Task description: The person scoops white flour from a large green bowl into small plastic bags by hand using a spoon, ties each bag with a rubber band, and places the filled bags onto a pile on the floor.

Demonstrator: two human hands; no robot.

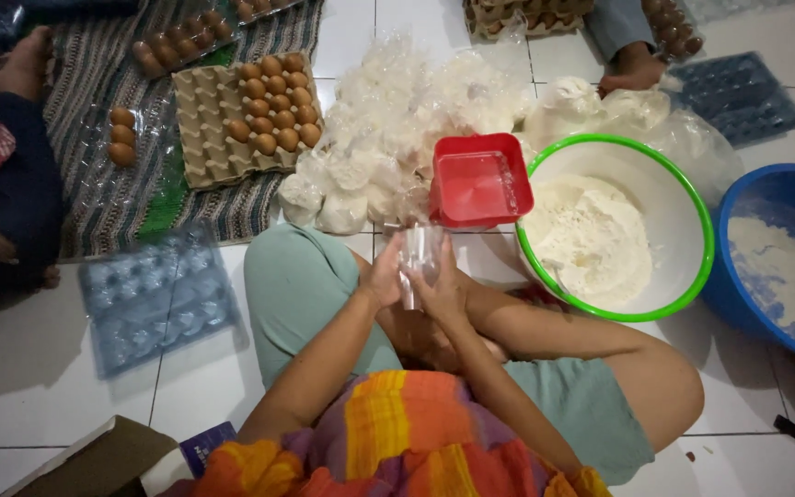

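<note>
I sit cross-legged on a white tiled floor. My left hand (385, 274) and my right hand (442, 287) meet over my lap, both holding a small clear plastic bag (420, 260) between them. The bag looks empty and blurred. Just beyond my hands stands a red square plastic container (480, 180). To its right sits a white bowl with a green rim (692, 198), holding white flour. A heap of small filled and tied clear bags of flour (388, 138) lies ahead of my knee.
A blue basin (766, 193) with some flour stands at the far right. A cardboard egg tray (209, 138) with brown eggs lies on a striped mat. Clear plastic egg packs (154, 294) lie to my left. Another person's foot (632, 69) is at the top, another person sits at left.
</note>
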